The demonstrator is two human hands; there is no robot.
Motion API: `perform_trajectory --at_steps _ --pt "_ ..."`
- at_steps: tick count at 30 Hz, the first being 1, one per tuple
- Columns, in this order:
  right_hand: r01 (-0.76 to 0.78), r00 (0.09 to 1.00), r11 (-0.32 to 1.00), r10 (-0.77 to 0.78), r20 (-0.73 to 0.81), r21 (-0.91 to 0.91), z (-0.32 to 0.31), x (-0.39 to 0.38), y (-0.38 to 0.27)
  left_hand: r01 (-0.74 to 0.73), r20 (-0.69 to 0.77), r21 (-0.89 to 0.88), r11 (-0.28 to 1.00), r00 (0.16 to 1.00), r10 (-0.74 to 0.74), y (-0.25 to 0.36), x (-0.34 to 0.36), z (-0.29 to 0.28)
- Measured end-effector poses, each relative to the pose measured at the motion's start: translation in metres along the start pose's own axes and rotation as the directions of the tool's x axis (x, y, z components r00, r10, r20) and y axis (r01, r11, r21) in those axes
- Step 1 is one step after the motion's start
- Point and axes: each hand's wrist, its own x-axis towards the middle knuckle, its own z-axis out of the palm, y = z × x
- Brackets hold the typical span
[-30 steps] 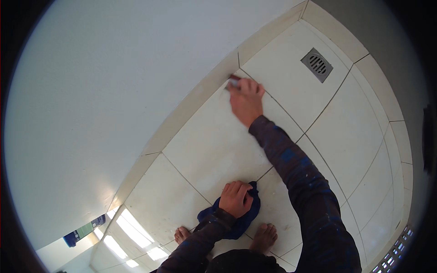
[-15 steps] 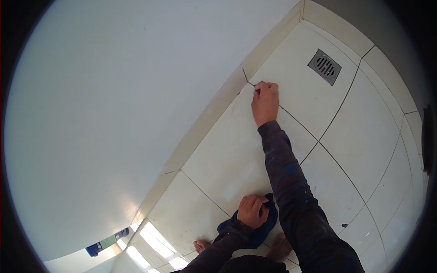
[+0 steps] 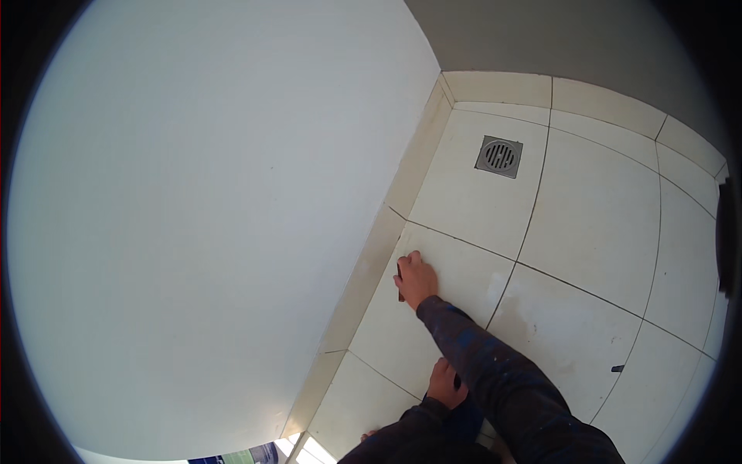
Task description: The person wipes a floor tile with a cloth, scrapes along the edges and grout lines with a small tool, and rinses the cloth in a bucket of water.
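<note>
My right hand (image 3: 417,280) is closed around a thin, dark, flat piece (image 3: 399,283), low over the cream floor tiles (image 3: 468,301) beside the wall's tiled skirting. Its exact kind does not show, as my fingers cover most of it. Nearer to me, my left hand (image 3: 446,384) is curled in front of dark blue cloth (image 3: 466,421). My right sleeve partly covers that hand, and a dark spot shows between its thumb and fingers; whether it is an object or a gap I cannot make out.
A square metal floor drain (image 3: 499,157) lies near the far corner. A pale wall (image 3: 232,232) rises on the left and a grey wall (image 3: 541,35) at the back. On the right lies a small dark piece (image 3: 617,369), beyond a damp-looking patch. Colourful packages (image 3: 239,456) show at the lower left.
My right hand has come back toward me along the skirting from the grout line, and the dark piece in it now shows. The view has turned; my left hand stays by the blue cloth.
</note>
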Motion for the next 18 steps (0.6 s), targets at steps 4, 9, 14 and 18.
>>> perform_trajectory --at_steps 4,9,14,18 --pt "0.116 0.984 0.984 -0.133 -0.122 -0.136 -0.039 0.004 0.035 -0.169 0.252 -0.152 0.974 0.946 0.203 -0.038 0.028 -0.065" --pt "0.028 0.957 0.988 0.017 -0.29 0.15 -0.037 0.006 0.044 -0.172 0.107 0.041 0.984 0.98 0.166 -0.105 0.045 -0.079" --pt "-0.044 0.922 0.998 0.058 -0.383 0.045 -0.014 0.009 0.021 -0.119 0.007 -0.011 0.993 0.993 0.119 -0.119 0.038 -0.068" --pt "-0.039 0.929 0.997 0.058 -0.365 0.06 0.023 0.033 -0.008 -0.106 0.052 0.004 0.994 0.993 0.105 -0.127 0.034 -0.062"
